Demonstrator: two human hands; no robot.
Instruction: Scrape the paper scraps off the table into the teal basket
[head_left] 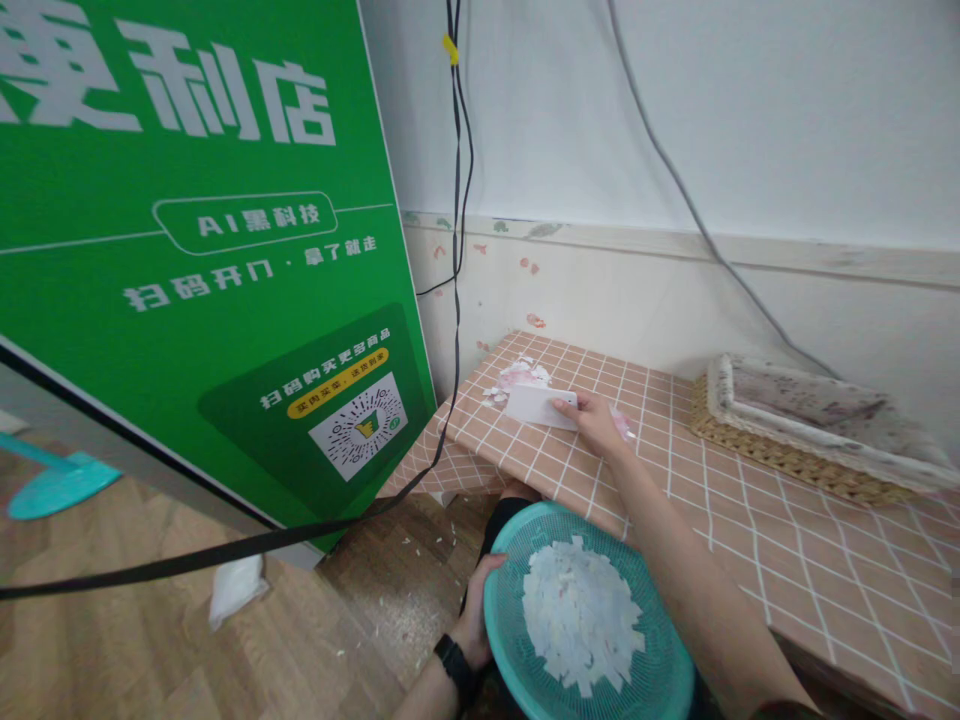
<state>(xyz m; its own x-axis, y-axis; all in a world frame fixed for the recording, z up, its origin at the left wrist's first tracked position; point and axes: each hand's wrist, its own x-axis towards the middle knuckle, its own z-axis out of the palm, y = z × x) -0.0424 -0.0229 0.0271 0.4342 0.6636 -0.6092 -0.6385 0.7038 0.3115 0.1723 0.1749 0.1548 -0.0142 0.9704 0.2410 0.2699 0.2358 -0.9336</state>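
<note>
Pale scraps (581, 612) heaped in teal basket (508, 618); pile (521, 374) left on table (724, 490).
White card (531, 407) is pinched by right hand (598, 422); basket rim is gripped by left hand (477, 604).

A brown, white-gridded cloth (847, 600) covers the table (780, 560). White and pinkish scraps (520, 375) lie heaped near its far left corner, a smaller patch (622, 424) to their right. A lined wicker basket (787, 462) sits along the far edge. The wood floor (157, 635) bears a white bag (238, 590), pale bits (407, 541) and a turquoise base (64, 488), left of the table.
</note>
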